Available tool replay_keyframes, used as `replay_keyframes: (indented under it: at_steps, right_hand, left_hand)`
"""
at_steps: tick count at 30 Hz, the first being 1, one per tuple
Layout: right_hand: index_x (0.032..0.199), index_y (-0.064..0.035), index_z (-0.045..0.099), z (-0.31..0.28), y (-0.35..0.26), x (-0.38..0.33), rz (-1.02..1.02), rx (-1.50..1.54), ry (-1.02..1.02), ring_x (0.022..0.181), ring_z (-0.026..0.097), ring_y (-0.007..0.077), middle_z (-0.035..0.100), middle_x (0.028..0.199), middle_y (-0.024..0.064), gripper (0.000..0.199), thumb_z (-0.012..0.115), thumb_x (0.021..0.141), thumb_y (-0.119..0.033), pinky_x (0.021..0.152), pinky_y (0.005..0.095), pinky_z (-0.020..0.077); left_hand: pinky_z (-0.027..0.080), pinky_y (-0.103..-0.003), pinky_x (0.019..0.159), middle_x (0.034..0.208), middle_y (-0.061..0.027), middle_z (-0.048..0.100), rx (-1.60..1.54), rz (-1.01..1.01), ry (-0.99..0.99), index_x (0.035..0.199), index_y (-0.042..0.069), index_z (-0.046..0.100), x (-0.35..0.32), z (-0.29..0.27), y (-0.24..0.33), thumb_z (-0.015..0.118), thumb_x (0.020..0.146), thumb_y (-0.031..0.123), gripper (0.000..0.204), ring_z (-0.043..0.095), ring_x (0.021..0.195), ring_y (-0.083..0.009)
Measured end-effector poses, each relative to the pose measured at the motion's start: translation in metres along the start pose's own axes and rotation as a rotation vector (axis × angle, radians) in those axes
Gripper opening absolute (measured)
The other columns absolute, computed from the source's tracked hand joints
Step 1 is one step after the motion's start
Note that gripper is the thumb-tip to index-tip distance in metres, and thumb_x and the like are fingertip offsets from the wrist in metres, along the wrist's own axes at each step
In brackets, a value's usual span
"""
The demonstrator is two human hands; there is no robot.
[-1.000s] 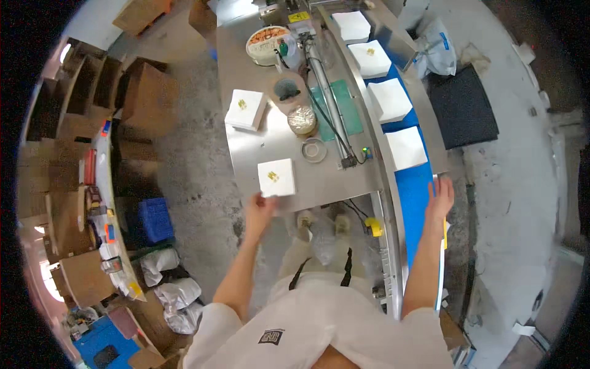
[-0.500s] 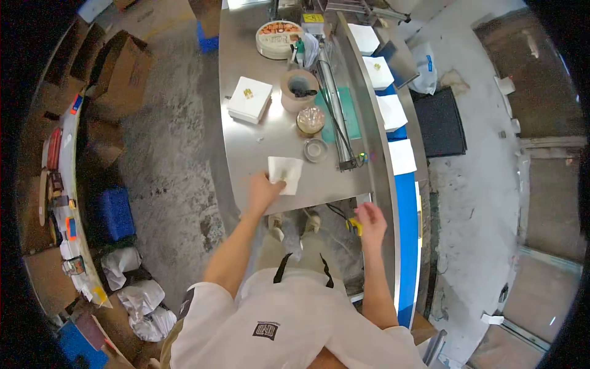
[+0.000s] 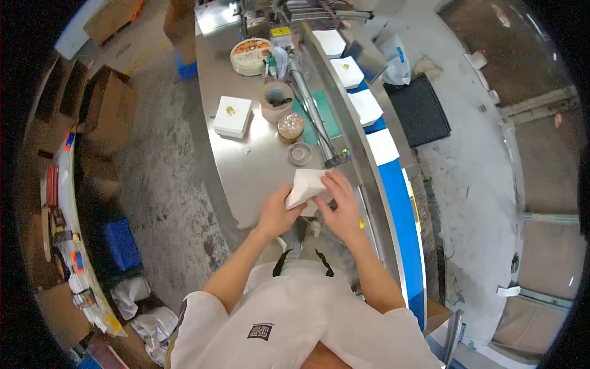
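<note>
Two hands (image 3: 279, 212) (image 3: 339, 206) hold one white packet (image 3: 305, 186).

Premises: small packing workshop or factory line. Evidence noted: a stainless steel table (image 3: 246, 172) stood on a rough concrete floor (image 3: 153, 178); along the table's right edge ran a blue conveyor belt (image 3: 402, 209) carrying white flat packets (image 3: 365, 107) in a row; machinery (image 3: 289, 12) was mounted at the table's far end. Open cardboard boxes (image 3: 107, 107) and a blue crate (image 3: 123, 243) were stacked along the left wall. A black mat (image 3: 421, 111) lay beyond the belt.
</note>
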State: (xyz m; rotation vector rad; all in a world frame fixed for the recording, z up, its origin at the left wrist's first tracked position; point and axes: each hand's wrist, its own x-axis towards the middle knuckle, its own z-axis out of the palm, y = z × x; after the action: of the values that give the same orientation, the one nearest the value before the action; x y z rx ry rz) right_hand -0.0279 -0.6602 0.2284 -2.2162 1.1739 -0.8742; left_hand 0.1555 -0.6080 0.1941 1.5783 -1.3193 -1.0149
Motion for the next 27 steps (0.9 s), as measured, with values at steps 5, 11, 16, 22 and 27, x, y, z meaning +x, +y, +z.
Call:
replay_keyframes:
  at_steps: [5,11,16,22,27]
  right_hand:
    - [0.116,-0.0038,0.060,-0.031,-0.016,-0.001,0.021,0.049,0.082,0.129,0.047,0.0398,0.054,0.134,0.0191,0.043,0.075,0.075,-0.005,0.105,0.0465,0.0408]
    - [0.108,-0.0038,0.060,-0.051,-0.022,-0.007,-0.030,-0.038,0.139,0.128,0.047,0.0406,0.054,0.133,0.0183,0.040,0.077,0.072,-0.001,0.104,0.0464,0.0426]
    - [0.104,-0.0036,0.060,-0.057,-0.020,-0.008,-0.035,-0.039,0.142,0.128,0.048,0.0408,0.054,0.134,0.0177,0.035,0.076,0.073,-0.002,0.103,0.0471,0.0431]
    - [0.102,-0.0046,0.059,-0.047,-0.015,-0.005,-0.063,-0.065,0.062,0.129,0.047,0.0415,0.053,0.134,0.0176,0.035,0.078,0.072,-0.004,0.104,0.0478,0.0425]
    - [0.102,-0.0066,0.062,-0.042,-0.015,0.004,0.022,-0.027,-0.029,0.131,0.045,0.0405,0.052,0.136,0.0187,0.038,0.080,0.070,-0.008,0.104,0.0470,0.0412]
  left_hand:
    - [0.050,-0.036,0.069,0.091,-0.0149,0.069,0.021,0.062,-0.069,0.103,0.002,0.065,0.001,0.004,0.022,0.080,0.075,0.012,0.034,0.066,0.077,-0.0282]
    - [0.052,-0.037,0.072,0.088,-0.0175,0.070,-0.053,0.091,-0.117,0.111,0.001,0.062,0.007,0.013,0.034,0.078,0.078,0.017,0.040,0.069,0.079,-0.0276]
    - [0.052,-0.035,0.072,0.088,-0.0157,0.071,-0.101,0.018,-0.161,0.112,0.001,0.063,0.009,0.014,0.038,0.080,0.076,0.017,0.042,0.069,0.079,-0.0224]
    - [0.052,-0.032,0.074,0.091,-0.0107,0.072,-0.172,-0.045,-0.108,0.114,0.001,0.064,0.005,0.017,0.020,0.079,0.077,0.016,0.043,0.066,0.082,-0.0154]
    - [0.052,-0.031,0.077,0.095,-0.0082,0.071,-0.343,-0.165,-0.141,0.109,0.001,0.065,-0.003,0.009,0.018,0.079,0.077,0.012,0.037,0.064,0.086,-0.0127]
